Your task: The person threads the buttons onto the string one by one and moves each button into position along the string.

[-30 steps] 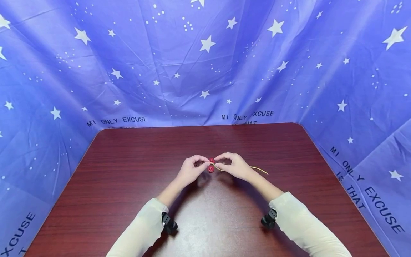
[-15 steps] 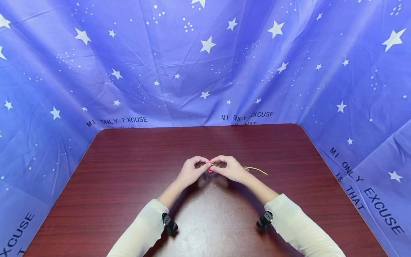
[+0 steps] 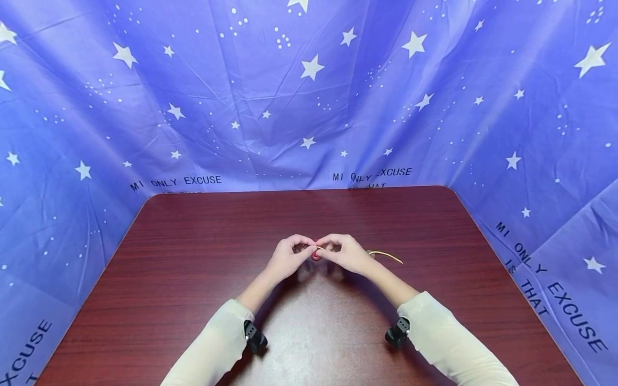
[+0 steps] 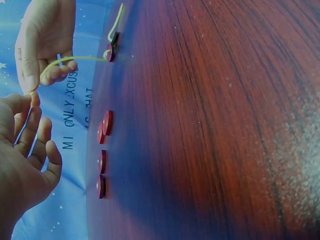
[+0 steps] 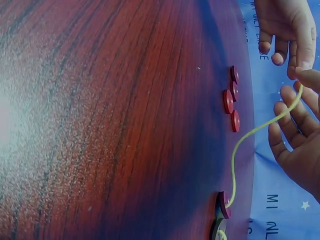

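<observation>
My left hand [image 3: 285,256] and right hand [image 3: 348,253] meet fingertip to fingertip over the middle of the table, pinching a yellow cord [image 3: 386,255] between thumbs and forefingers. Little of the pinched end shows. From the fingertips, the yellow cord [image 5: 242,142] hangs down in the right wrist view to a dark red button [image 5: 224,205] on the table. Just past that lies a dark button [image 5: 218,229], with cord at its face. Below the hands, several loose red buttons [image 4: 107,122] lie in a row, mostly hidden by the fingers in the head view.
The brown wooden table [image 3: 203,225] has its far edge beyond the hands. A blue starry curtain [image 3: 270,86] hangs behind and on both sides. Each sleeve cuff carries a small black camera, one on the left wrist [image 3: 255,336] and one on the right wrist [image 3: 397,332].
My right hand has moved left until its fingertips reach those of my left hand, covering more of the red buttons. Over the last half second both hands stay nearly still.
</observation>
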{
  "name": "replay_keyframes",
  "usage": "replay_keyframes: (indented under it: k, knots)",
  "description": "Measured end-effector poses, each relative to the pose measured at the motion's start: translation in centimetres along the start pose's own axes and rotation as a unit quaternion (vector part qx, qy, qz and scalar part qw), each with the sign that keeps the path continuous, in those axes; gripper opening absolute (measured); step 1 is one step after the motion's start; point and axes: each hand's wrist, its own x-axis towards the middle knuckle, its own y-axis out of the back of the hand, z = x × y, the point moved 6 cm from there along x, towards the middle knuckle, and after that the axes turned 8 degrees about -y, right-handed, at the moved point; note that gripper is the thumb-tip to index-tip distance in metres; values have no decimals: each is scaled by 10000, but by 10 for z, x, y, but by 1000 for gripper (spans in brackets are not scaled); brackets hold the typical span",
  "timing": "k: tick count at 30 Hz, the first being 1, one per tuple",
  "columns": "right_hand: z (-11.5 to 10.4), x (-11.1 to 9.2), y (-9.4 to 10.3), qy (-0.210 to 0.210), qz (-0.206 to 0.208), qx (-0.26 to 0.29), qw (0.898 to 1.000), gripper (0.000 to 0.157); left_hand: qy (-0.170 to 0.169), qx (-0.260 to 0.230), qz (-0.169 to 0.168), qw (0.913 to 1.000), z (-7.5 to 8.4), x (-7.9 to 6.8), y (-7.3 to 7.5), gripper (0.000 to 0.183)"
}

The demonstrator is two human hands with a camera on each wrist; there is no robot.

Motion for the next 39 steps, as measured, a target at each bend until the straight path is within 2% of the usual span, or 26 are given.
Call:
replay_keyframes:
  k: [3,5,13,22,27,34,36,39]
  knots:
    - [17,7,1,-77,95,-78,9999,21,46,5,7,10000,0,0,1,9]
    - [21,8,3,-224,141,-67,9996,19,72,15,13,10000,0,0,1,8]
    - [20,8,8,-153,218,-138,9995,19,52,77,22,10000,-2,1,1,8]
    - [18,10,12,-6,424,-386,9984,12,35,35,46,10000,-2,-1,2,9]
    - [20,11,15,-78,529,-404,9978,8,61,64,1,10000,-6,-2,2,12]
    - [20,8,18,-103,558,-413,9975,10,432,-63,-328,9985,-15,-7,-2,19]
    - [22,8,19,-143,574,-411,9974,11,415,126,-381,9983,-16,-7,-3,19]
    - [24,7,21,-244,594,-357,9973,12,204,626,-521,9965,-15,-6,-7,20]
